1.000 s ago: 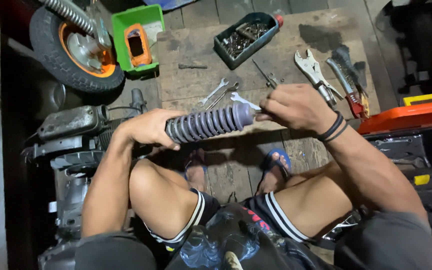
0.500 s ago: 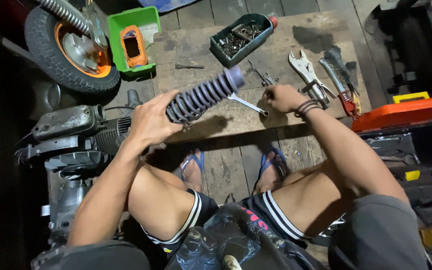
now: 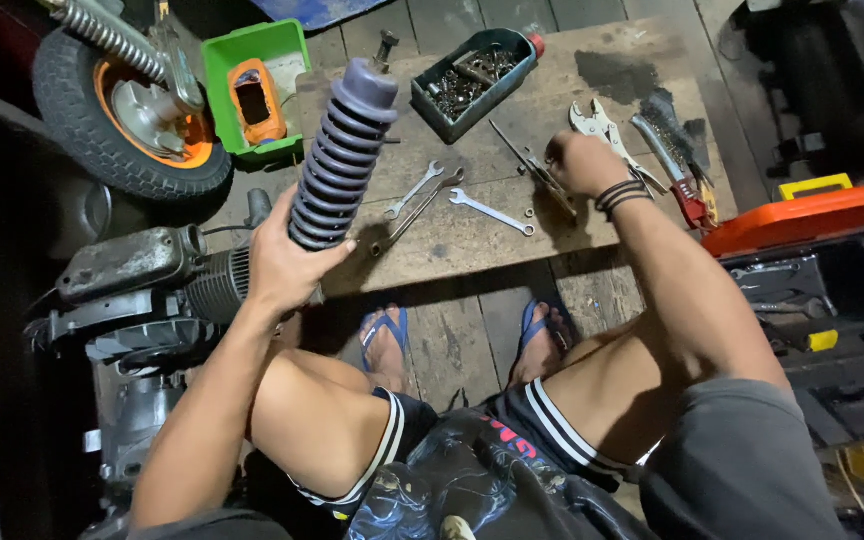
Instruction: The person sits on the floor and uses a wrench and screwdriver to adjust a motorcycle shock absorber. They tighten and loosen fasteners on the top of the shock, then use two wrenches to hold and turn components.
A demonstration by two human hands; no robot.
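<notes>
Left hand [image 3: 287, 265] grips a ribbed grey shock absorber [image 3: 337, 160] upright; right hand [image 3: 582, 165] closes on a tool [image 3: 532, 165] on the worn wooden desk [image 3: 472, 240] over dark floor planks [image 3: 462, 345].

A single camera, worn on the person's head, looks steeply down over the person's own lap. The bottom edge of the view takes in the thighs, shorts and shirt from close up; both forearms stretch away from the lens toward the top. The left hand [image 3: 287, 262] sits left of centre and the right hand [image 3: 582, 163] right of centre, both at arm's reach. Beyond them a wooden board [image 3: 472, 235] lies on the plank floor, seen almost from straight above. The sandalled feet [image 3: 384, 335] show below it. The view is wide enough to reach a small wheel [image 3: 122, 120] at upper left and an orange toolbox [image 3: 812, 215] at right.
</notes>
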